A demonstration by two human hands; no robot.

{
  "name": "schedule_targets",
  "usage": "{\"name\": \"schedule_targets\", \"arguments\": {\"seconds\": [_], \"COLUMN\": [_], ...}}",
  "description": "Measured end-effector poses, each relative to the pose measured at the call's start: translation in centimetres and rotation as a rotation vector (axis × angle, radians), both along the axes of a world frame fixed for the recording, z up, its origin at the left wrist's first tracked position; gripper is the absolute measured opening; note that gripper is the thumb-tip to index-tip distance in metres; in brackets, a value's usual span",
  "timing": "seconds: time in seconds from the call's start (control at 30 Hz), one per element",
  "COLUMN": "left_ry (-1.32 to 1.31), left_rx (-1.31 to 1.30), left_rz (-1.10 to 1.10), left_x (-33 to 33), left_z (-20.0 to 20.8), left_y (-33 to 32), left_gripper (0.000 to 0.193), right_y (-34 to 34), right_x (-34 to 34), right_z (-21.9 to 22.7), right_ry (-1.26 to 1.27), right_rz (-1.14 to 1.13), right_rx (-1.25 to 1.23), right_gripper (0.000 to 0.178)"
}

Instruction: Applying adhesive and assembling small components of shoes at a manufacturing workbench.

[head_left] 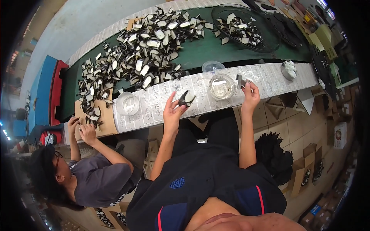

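My left hand (pixel 172 114) is closed on a small black piece with a pale oval face (pixel 188 99), held by its edge just above the paper-covered bench edge. In my right hand (pixel 250 95) a small dark grey piece (pixel 241 81) is pinched between thumb and fingers; its exact kind cannot be made out. Between the two hands stands a round clear plastic bowl (pixel 222 97) with something pale inside. A big heap of similar black pieces with pale faces (pixel 144 46) covers the green surface beyond my left hand.
A clear tub (pixel 127 104) stands left, a clear lid (pixel 213 66) behind the bowl, and a metal cup of white lumps (pixel 288 70) at right. A black hoop (pixel 246 27) rings more pieces. On my left, a co-worker (pixel 100 169) handles pieces over cardboard (pixel 108 121).
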State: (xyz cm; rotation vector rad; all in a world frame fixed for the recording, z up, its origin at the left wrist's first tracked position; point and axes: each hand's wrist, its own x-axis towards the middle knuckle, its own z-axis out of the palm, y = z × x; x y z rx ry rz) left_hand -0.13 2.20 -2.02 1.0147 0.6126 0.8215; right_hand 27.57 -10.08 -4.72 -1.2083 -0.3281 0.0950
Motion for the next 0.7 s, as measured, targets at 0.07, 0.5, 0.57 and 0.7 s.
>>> {"name": "schedule_targets", "arguments": {"seconds": [0.07, 0.5, 0.57, 0.7], "left_ry": [-0.027, -0.266, -0.206, -0.135], "left_rx": [-0.084, -0.442, -0.443, -0.389], "left_rz": [-0.065, -0.230, -0.213, -0.189], "left_x": [0.2, 2.3, 2.3, 2.2], "left_z": [0.3, -1.0, -0.9, -0.5], "left_y": [-0.2, -3.1, -3.3, -3.6], "left_gripper": [0.060, 0.043, 0.041, 0.040], "right_y": [-0.8, -3.1, -3.0, -2.6], "right_x": [-3.6, -12.9, -12.9, -12.8], "right_z": [3.8, 9.9, 9.4, 8.8], "right_ry": [-0.214, -1.026, -1.007, -1.030], "right_rz": [0.087, 0.361, 0.365, 0.335], "right_rx": [-0.113, -0.543, -0.560, -0.567], "right_gripper": [0.010, 0.027, 0.026, 0.025]}}
